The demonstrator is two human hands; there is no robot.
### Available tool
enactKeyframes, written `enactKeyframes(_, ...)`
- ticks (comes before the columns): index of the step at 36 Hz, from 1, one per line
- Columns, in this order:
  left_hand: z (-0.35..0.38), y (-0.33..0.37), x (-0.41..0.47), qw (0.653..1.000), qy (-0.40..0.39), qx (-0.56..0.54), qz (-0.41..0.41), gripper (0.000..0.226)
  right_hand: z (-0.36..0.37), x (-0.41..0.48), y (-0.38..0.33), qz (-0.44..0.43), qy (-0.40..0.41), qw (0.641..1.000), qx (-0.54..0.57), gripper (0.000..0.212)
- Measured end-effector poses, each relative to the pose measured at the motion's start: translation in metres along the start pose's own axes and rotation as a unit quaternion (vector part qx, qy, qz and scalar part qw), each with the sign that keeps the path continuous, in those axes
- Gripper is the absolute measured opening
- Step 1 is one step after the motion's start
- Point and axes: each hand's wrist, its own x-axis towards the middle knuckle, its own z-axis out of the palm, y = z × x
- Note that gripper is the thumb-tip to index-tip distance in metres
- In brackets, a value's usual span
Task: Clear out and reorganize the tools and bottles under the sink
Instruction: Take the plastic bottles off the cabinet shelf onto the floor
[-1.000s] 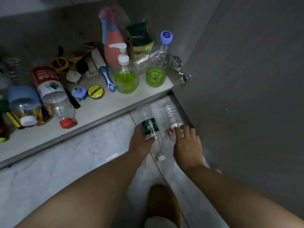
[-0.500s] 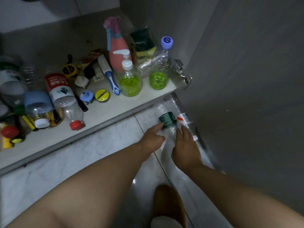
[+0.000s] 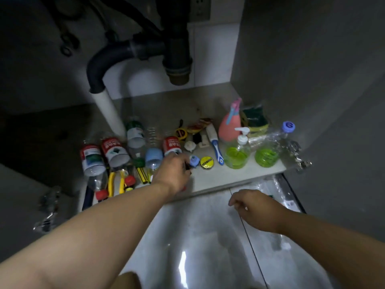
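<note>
Your left hand (image 3: 173, 172) reaches to frame centre, palm down, fingers curled over the red-label bottle (image 3: 171, 145) lying on the cabinet floor (image 3: 218, 178). Can't tell if it's a real grip. Your right hand (image 3: 256, 207) hovers lower right over the floor tiles (image 3: 198, 236), fingers loosely curled, nothing in it. Behind it clear bottles (image 3: 270, 185) lie mostly hidden. The label's white characters are too blurred to read. The crushed bottle's blue cap (image 3: 288, 127) shows a "6". At left, yellow pliers (image 3: 112, 182) sit half under bottles.

pump bottle (image 3: 237, 152) right of toothbrush (image 3: 216, 146)
</note>
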Motion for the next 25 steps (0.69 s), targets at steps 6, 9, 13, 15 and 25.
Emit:
enactKeyframes(6,-0.007,-0.024,0.041,0.987,0.063,0.143,-0.044,0.074,-0.015,0.063,-0.030,-0.037,0.043,0.998,0.038,0.028)
enactKeyframes(9,0.001,-0.029,0.059,0.984,0.067,0.158,-0.049,0.085,-0.022,0.107,-0.043,-0.045,0.071,0.996,0.034,0.036)
enactKeyframes(13,0.012,-0.035,0.075,0.981,0.064,0.180,-0.037,0.098,-0.030,0.170,-0.051,-0.016,0.113,0.993,0.004,0.045)
enactKeyframes(15,0.015,-0.038,0.079,0.979,0.078,0.185,-0.026,0.099,-0.034,0.200,-0.053,0.036,0.134,0.990,0.038,0.054)
enactKeyframes(25,0.024,-0.046,0.093,0.982,0.097,0.155,-0.035,0.108,-0.038,0.279,-0.051,0.103,0.196,0.885,0.410,0.031)
